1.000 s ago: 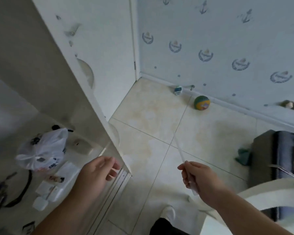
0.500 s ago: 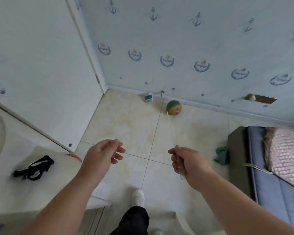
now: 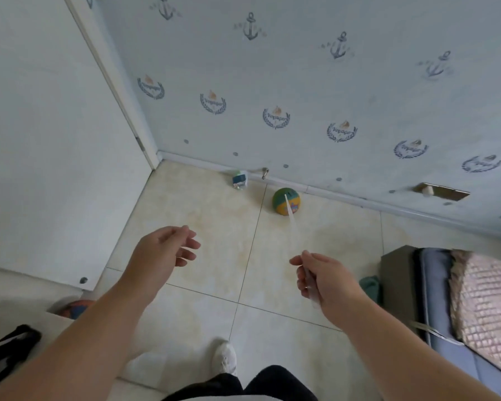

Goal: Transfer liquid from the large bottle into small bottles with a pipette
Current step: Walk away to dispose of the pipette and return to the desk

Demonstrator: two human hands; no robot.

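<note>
Two bare hands hang over the pale beige tiled floor (image 3: 209, 224), beneath blue wallpaper printed with anchors (image 3: 301, 68); no large or small bottle shows anywhere. A green-and-yellow ball (image 3: 279, 204) lies by the skirting, a small white-and-blue container (image 3: 239, 179) near it. The right hand (image 3: 327, 280) curls its fingers round a thin clear plastic pipette (image 3: 292, 219), tip pointing away towards the ball; the left hand (image 3: 162, 250) holds nothing, fingers loosely bent. The step appears to be carrying the pipette to the bottles, so the next move calls for finding them. Against the half-second-earlier frame, the view has swung slightly right, hiding more of the white shelf, while both hands look much the same
</note>
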